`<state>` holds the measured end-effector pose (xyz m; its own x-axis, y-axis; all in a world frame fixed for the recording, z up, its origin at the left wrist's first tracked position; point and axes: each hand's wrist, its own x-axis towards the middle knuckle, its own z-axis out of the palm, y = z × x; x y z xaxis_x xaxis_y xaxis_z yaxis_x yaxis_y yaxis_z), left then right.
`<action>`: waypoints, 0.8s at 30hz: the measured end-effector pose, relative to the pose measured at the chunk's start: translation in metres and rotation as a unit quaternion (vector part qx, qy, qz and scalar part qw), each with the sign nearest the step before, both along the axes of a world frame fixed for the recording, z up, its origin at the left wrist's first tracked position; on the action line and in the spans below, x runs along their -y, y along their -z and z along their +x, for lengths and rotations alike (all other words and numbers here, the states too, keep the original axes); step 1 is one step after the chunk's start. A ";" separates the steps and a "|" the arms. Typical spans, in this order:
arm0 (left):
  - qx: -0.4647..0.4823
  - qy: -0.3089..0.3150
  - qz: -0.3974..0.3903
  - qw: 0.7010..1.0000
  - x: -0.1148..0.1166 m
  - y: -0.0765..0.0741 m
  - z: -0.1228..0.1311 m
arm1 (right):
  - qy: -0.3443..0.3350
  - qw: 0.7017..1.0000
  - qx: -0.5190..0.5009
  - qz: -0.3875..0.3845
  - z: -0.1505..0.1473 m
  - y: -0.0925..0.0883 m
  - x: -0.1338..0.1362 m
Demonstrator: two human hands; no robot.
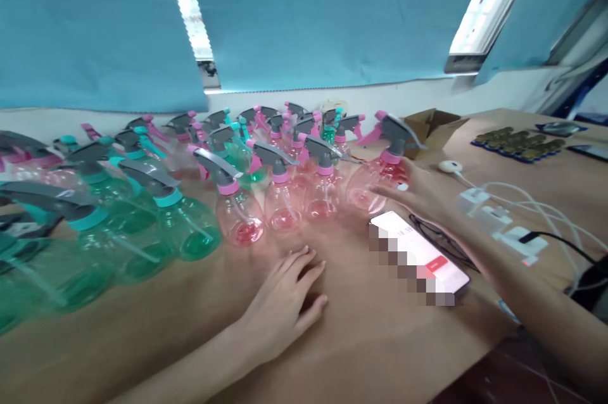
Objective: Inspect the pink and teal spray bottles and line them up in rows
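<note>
My right hand grips the body of a clear pink spray bottle with a grey and pink trigger head. The bottle leans to the right. Resting on the brown table, my left hand lies with its fingers apart and nothing in it. Just beyond it stand three pink spray bottles in a row, the middle one nearest the others. Green spray bottles with turquoise collars fill the left side.
A lit phone lies below my right hand, with dark-framed glasses beside it. White chargers and cables spread to the right. An open cardboard box and a cluster of small brownish items sit farther back.
</note>
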<state>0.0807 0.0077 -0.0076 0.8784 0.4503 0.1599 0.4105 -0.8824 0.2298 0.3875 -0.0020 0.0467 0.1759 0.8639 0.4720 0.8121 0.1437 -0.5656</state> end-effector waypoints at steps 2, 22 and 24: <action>0.001 0.006 0.002 1.000 -0.002 0.001 0.007 | -0.032 0.999 -0.018 -0.001 0.005 0.006 -0.012; -0.002 0.009 0.000 1.000 -0.009 0.001 0.024 | -0.069 0.997 0.029 -0.026 -0.001 0.018 -0.033; -0.002 0.012 -0.004 1.000 -0.009 0.000 0.022 | -0.069 0.997 0.031 -0.034 -0.001 0.019 -0.032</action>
<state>0.1023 0.0166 -0.0077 0.8892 0.4313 0.1524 0.3910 -0.8896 0.2360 0.3868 0.0299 0.0280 0.0245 0.9086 0.4171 0.8209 0.2198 -0.5271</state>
